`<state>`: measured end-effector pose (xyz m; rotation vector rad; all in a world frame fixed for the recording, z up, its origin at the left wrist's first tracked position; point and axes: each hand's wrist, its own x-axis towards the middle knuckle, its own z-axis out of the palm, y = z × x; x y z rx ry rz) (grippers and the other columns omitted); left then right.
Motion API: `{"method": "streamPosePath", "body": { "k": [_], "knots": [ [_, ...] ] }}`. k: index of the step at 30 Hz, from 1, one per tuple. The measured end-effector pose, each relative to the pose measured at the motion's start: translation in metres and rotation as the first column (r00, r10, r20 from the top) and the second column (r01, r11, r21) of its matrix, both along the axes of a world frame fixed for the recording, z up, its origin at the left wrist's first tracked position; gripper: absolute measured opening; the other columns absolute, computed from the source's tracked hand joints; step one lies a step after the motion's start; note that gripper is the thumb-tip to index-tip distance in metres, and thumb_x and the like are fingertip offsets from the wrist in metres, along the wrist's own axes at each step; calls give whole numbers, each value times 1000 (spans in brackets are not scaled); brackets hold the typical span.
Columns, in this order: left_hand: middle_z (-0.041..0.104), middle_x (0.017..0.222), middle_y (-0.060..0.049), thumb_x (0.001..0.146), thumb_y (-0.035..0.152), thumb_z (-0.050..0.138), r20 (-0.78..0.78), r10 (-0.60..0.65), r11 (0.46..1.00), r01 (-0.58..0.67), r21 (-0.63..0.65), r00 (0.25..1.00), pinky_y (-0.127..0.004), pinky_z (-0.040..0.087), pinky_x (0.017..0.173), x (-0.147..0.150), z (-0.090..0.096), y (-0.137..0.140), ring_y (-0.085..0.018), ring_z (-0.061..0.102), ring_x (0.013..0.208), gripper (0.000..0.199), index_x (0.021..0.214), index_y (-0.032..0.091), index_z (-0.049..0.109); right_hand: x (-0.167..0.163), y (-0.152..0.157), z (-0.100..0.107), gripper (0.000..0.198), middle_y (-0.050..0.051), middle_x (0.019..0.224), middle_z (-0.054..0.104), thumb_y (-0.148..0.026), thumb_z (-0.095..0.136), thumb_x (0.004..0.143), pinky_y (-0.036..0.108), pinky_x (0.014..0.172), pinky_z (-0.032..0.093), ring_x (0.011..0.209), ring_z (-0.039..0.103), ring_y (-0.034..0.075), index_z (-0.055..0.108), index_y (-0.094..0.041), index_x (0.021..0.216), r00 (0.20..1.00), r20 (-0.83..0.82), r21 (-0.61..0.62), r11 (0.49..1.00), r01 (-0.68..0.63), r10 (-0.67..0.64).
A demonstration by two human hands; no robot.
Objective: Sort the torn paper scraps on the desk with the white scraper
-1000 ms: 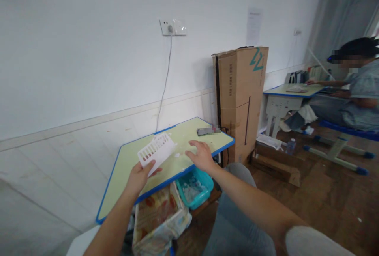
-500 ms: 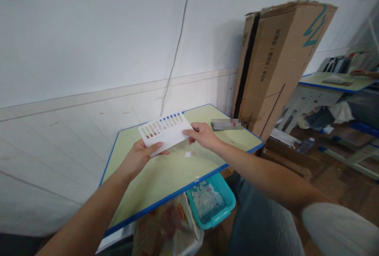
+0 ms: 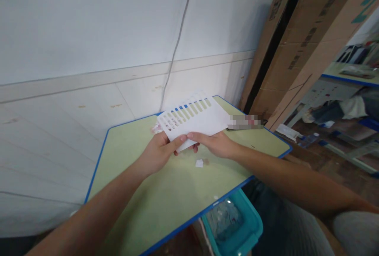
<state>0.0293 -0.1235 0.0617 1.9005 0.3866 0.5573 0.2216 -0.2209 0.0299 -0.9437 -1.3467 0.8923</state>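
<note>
Left hand [image 3: 160,151]: you pinch the lower-left corner of the white slotted card [image 3: 204,120], thumb on top, fingers curling beneath. Right hand [image 3: 217,143]: yours grips the near long edge, thumb on top, its tip just beside the left thumb's; fingers partly hidden underneath. Both are closed on the card.

Card position: it lies at 1 o'clock from your thumbs, raised over the table [image 3: 133,181]. Long axis runs about 8 to 2, slots along the far side. Left hand has the 8 o'clock end; right is nearer the 2 o'clock end, which juts free.

Around your thumbs, left to right: pinkish, clear-looking material [image 3: 156,129] at 10, mostly hidden; grey cable [image 3: 177,43] at 12, against the wall; white scrap [image 3: 199,163] at 5, on the table; turquoise basket [image 3: 254,228] at 5, lower down; dark flat item [image 3: 232,129] between 2 and 3, blurred; tall cardboard box [image 3: 299,47] at 2.
</note>
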Motion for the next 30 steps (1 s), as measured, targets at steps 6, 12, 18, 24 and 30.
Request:
{"method": "streamPosePath", "body": {
  "k": [6, 12, 18, 24, 30],
  "knots": [
    [61, 62, 1, 86, 47, 82, -29, 302, 946, -296, 132, 953, -24, 40, 56, -10, 1, 6, -12, 51, 60, 33, 71, 20, 71, 30, -12, 9, 52, 5, 74, 79, -70, 78, 100, 33, 63, 64, 60, 71, 18, 76, -20, 86, 997, 73, -56, 998, 36, -31],
    [60, 61, 3, 85, 47, 76, -59, 588, 790, -556, 258, 807, -27, 35, 56, -8, -13, 16, -13, 45, 56, 29, 72, 21, 72, 54, 3, 2, 45, 8, 73, 80, -61, 82, 96, 33, 57, 63, 56, 71, 18, 77, -17, 87, 997, 51, -148, 988, -47, 55],
    [65, 66, 2, 93, 46, 69, 27, 628, 691, -573, 440, 778, -29, 43, 64, 0, -42, 21, -15, 53, 63, 29, 77, 22, 73, 63, -6, 8, 42, 8, 72, 80, -59, 84, 93, 36, 56, 64, 54, 71, 20, 78, -20, 79, 995, 23, -155, 983, 102, -99],
    [70, 72, -1, 101, 42, 63, -36, 482, 702, -362, 613, 875, -32, 43, 71, -5, -53, 15, -18, 61, 70, 30, 82, 21, 74, 49, -39, 10, 46, 9, 74, 80, -64, 81, 95, 39, 61, 64, 57, 73, 23, 81, -21, 79, 973, 78, -153, 961, 229, -219],
    [68, 72, -1, 102, 35, 63, -251, 402, 736, -147, 661, 881, -32, 36, 67, -8, -45, 6, -17, 57, 65, 29, 77, 21, 69, 31, -77, -27, 59, 7, 66, 76, -62, 68, 106, 36, 78, 64, 66, 75, 22, 73, -27, 59, 865, 396, -140, 911, 388, -307]
  ]
}}
